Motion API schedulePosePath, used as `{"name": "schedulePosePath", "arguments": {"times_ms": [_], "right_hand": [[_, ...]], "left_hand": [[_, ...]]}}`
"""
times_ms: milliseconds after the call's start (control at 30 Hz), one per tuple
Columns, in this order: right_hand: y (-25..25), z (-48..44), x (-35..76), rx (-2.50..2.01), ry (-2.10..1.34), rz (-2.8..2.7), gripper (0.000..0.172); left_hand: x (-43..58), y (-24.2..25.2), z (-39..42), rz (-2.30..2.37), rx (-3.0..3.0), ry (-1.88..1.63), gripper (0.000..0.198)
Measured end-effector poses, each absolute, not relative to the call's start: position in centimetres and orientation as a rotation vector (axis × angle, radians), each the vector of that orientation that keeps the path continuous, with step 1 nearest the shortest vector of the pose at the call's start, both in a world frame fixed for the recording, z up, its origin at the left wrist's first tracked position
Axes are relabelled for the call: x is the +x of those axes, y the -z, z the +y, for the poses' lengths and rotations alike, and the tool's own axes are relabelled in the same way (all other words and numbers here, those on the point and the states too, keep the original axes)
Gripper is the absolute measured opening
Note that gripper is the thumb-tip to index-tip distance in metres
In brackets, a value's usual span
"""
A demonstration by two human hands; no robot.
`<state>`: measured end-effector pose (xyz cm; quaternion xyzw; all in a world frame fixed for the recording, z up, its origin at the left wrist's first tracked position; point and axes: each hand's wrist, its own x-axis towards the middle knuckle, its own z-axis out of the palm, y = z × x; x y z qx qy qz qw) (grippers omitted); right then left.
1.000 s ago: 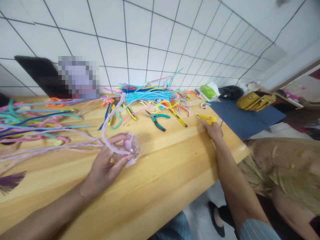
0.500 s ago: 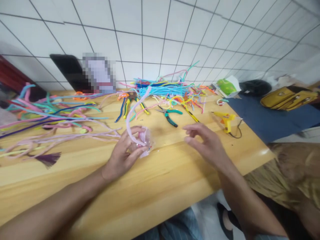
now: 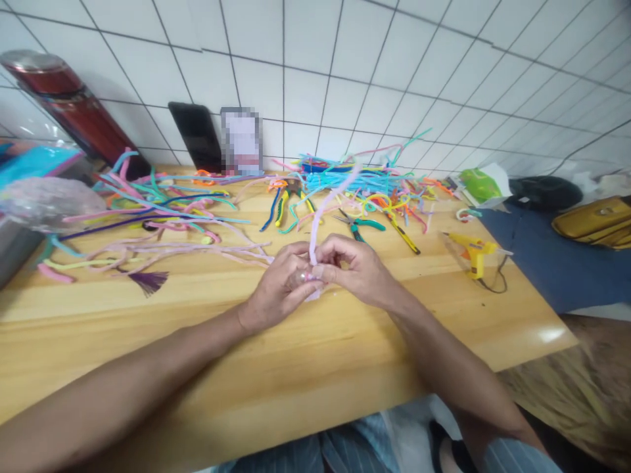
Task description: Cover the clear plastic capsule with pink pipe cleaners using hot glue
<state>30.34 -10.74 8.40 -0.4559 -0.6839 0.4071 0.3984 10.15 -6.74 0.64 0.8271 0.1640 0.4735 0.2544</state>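
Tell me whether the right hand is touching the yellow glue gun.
Apart: the head view shows wooden tabletop between the right hand and the glue gun.

Soft light glints off the table [image 3: 340,355] (edges look stretched).

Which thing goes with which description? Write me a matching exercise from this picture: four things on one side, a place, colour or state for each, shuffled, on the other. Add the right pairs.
Things:
1. Glue gun
2. Flask
3. Tassel
4. Raised lilac strip

Descriptions:
A. By the tiled wall, left of the black phone
B. Sticking up where the left hand and right hand meet
C. Purple, with its strands fanned out
D. Yellow, lying to the right of the right hand

Pairs: 1-D, 2-A, 3-C, 4-B
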Motion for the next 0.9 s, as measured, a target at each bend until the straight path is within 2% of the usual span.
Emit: {"name": "schedulePosePath", "arguments": {"times_ms": [133, 367, 900], "right_hand": [[-7.8, -10.7, 30.8, -1.134, -1.156, -1.631, 0.031], [-6.7, -10.5, 31.2, -1.168, -1.102, -1.584, 0.043], [-5.4, -10.2, 30.7, -1.226, -1.062, -1.474, 0.037]], "left_hand": [[10.4, -1.0, -6.9, 0.453, 2.208, -1.293, 0.019], [10.4, -1.0, -6.9, 0.406, 2.178, -1.303, 0.026], [10.5, -1.3, -7.2, 0.419, 2.156, -1.290, 0.024]]}}
